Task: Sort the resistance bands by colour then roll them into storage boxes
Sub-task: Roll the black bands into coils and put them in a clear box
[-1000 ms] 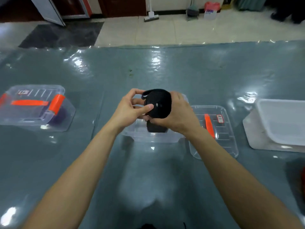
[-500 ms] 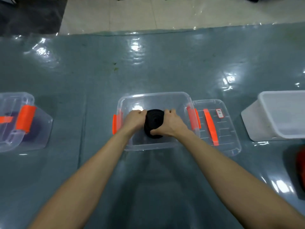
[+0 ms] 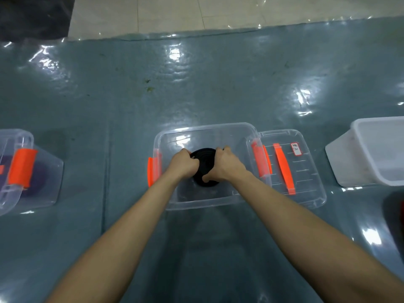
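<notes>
A rolled black resistance band (image 3: 206, 165) lies flat as a coil on the floor of a clear storage box (image 3: 209, 130) with orange latches, at the middle of the table. My left hand (image 3: 183, 164) grips the roll's left side with curled fingers. My right hand (image 3: 225, 166) holds its right side, thumb curled over the near edge. Both hands are down inside the box and cover part of the roll.
The box's clear lid (image 3: 306, 178) with an orange handle lies just right of it. A closed clear box (image 3: 47, 171) holding something purple stands at the left edge. A white tub (image 3: 347, 165) stands at the right. A dark and red thing (image 3: 396, 209) shows at the right edge.
Both hands have lowered the black roll from above the box down onto its floor. The view has tilted further down toward the table.
</notes>
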A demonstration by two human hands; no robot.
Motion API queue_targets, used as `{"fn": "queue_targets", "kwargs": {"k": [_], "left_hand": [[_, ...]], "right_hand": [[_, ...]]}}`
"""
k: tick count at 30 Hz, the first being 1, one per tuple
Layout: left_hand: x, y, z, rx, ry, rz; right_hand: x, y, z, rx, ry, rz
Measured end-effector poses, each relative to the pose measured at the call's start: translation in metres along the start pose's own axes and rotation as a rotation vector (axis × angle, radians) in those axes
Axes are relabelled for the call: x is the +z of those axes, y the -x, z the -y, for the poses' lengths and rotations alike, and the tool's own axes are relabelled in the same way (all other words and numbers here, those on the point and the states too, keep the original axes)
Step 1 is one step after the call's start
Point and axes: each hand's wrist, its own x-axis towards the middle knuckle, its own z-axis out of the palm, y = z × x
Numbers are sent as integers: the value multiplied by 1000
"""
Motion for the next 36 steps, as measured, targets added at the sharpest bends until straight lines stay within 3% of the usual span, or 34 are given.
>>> {"fn": "queue_targets", "kwargs": {"k": [13,17,19,22,24,25,27,31,36], "left_hand": [[0,16,0,-48,59,-21],[9,47,-5,77,68,-170],[20,65,-9,188,30,-276],[45,97,-20,400,-90,-456],[67,117,-29,498,-196,-537],[79,124,-32,520,-266,-571],[100,132,-33,519,-446,-600],[111,132,-27,475,-660,-661],[115,129,-29,489,-694,-786]], "right_hand": [[-9,2,6,49,19,86],[-26,22,-1,47,-87,75],[-41,45,-13,-51,-227,-100],[-56,92,-50,-168,-709,-581],[-52,112,-90,-74,-852,-836],[-46,113,-112,9,-803,-884],[-27,97,-156,159,-582,-792],[-2,51,-203,300,-253,-391],[-8,18,-220,272,-287,-331]]}}
